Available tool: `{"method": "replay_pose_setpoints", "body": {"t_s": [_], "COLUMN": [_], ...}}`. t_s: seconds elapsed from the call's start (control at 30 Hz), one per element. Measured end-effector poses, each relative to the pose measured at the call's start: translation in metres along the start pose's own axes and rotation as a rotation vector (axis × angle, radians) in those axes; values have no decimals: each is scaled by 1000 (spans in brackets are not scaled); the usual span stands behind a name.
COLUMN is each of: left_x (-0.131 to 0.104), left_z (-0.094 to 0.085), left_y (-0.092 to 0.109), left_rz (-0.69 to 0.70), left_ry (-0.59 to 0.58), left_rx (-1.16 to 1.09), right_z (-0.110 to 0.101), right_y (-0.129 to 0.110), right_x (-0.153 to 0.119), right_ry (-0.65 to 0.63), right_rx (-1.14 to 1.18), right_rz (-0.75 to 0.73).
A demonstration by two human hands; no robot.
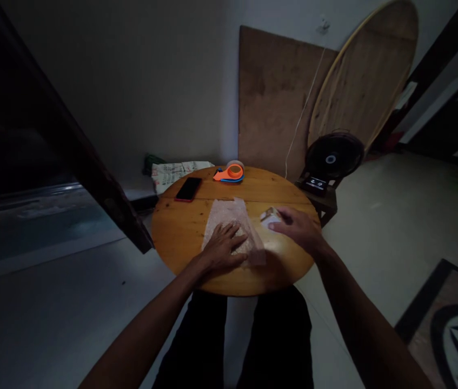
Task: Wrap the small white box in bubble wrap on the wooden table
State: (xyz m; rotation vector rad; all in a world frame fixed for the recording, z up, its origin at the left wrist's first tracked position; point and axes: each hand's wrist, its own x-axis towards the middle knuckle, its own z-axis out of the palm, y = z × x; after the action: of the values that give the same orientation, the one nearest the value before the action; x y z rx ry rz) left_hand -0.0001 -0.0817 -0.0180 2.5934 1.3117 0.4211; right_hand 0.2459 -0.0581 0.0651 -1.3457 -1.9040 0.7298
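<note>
A sheet of bubble wrap (pixel 225 211) lies on the round wooden table (pixel 178 232) in front of me. My left hand (pixel 226 248) rests flat on it with the fingers spread. To the right of the sheet, my right hand (pixel 296 227) grips a small white and brown box-shaped object (pixel 270 217) between thumb and fingers. Its exact kind is too dim to make out, and the fingers cover its right end. At the far side of the table sits an orange and blue tape dispenser (pixel 230 173) with a roll of tape in it.
A dark phone (pixel 188 189) lies at the table's far left. Behind the right edge, a black fan (pixel 332 156) stands on a small stool (pixel 328 204). A brown board (pixel 275 97) and a round wooden tabletop (pixel 369 75) lean against the wall. A printed bag (pixel 176 172) is behind the table.
</note>
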Motion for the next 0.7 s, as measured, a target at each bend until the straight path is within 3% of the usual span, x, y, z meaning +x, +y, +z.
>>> {"method": "replay_pose_setpoints", "body": {"t_s": [0.13, 0.2, 0.27, 0.37, 0.47, 0.7], "left_x": [2, 3, 3, 3, 2, -5], "left_z": [3, 4, 4, 1, -2, -10], "left_y": [0, -1, -1, 1, 3, -8], "left_rz": [1, -3, 19, 60, 35, -24], "left_ry": [3, -8, 7, 39, 23, 28], "left_rx": [-43, -63, -52, -20, -32, -35], "right_z": [63, 93, 109, 106, 91, 85], "right_y": [-48, -50, -38, -7, 17, 25], "right_x": [13, 24, 35, 44, 41, 29], "right_ry": [-319, -463, -434, -258, -190, -172], "right_rx": [329, 481, 545, 591, 591, 581], "right_rz": [-79, 54, 152, 209, 224, 175]}}
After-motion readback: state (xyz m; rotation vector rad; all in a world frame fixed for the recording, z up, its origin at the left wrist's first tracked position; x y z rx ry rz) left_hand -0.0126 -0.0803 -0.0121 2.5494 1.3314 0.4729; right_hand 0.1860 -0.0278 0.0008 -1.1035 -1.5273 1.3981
